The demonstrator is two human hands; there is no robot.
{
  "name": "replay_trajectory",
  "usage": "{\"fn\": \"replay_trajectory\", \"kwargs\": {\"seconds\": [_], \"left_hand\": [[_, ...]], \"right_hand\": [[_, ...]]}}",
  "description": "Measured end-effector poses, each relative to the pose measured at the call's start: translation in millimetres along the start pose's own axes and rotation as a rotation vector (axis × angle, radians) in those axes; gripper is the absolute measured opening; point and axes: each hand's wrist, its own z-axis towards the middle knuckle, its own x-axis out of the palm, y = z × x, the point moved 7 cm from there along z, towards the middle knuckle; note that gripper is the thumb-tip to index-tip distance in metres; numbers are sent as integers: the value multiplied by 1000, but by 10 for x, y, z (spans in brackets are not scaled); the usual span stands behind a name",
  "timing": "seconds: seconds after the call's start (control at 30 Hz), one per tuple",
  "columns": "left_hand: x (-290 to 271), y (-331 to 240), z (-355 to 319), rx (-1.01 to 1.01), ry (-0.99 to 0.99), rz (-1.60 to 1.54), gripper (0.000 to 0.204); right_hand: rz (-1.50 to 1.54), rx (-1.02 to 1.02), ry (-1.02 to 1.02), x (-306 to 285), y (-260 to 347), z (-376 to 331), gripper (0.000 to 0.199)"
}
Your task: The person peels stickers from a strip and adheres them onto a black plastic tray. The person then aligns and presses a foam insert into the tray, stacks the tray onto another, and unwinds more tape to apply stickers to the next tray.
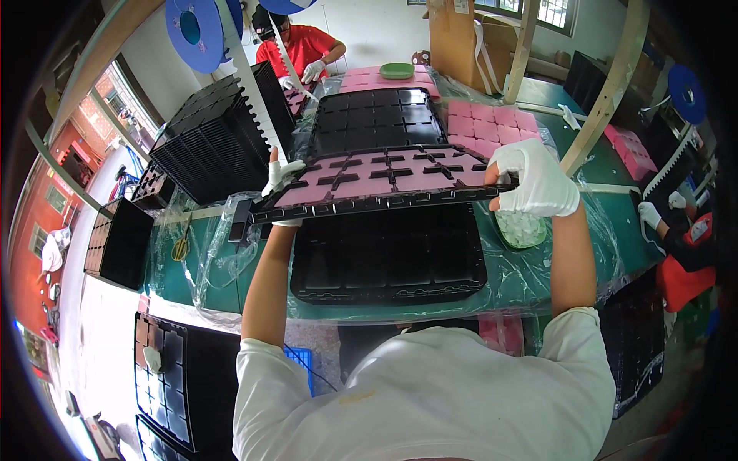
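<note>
Both my hands, in white gloves with bare fingertips, hold a black plastic tray [384, 202] up in the air over the table. Its compartments are lined with pink pads [355, 173]. My left hand [280, 178] grips the left end, thumb pointing up and the other fingers partly hidden. Around the right end, my right hand [534, 182] is closed, with fingertips at the corner. Below the raised tray lies another black tray [388, 257], close to the table's front edge. Beyond it rests a gridded black tray [375, 119] on the far side.
A green bowl of clear pieces [523, 229] stands by my right forearm. Scissors [181, 247] lie on the plastic-covered green table [219, 269]. Stacked black trays [211, 146] rise at the left. Pink pads [492, 127] lie far right. Co-workers [307, 46] sit beyond and at the right.
</note>
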Motion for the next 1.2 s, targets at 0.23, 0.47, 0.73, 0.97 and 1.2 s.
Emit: {"fn": "replay_trajectory", "kwargs": {"seconds": [0.23, 0.47, 0.73, 0.97, 1.2], "left_hand": [[975, -620, -127, 679, 101, 748, 81], [1432, -1183, 173, 502, 227, -299, 107], [1999, -1037, 449, 328, -120, 317, 90], [1935, -565, 930, 75, -64, 1038, 78], [1257, 29, 1360, -108, 432, 263, 74]], "right_hand": [[-8, -69, -84, -514, 18, -193, 28], [845, -698, -74, -1146, 194, -287, 83], [120, -278, -907, -971, -1974, 26, 75], [67, 37, -879, -566, -2634, 401, 68], [1250, 70, -412, -74, -2786, 1249, 59]]}}
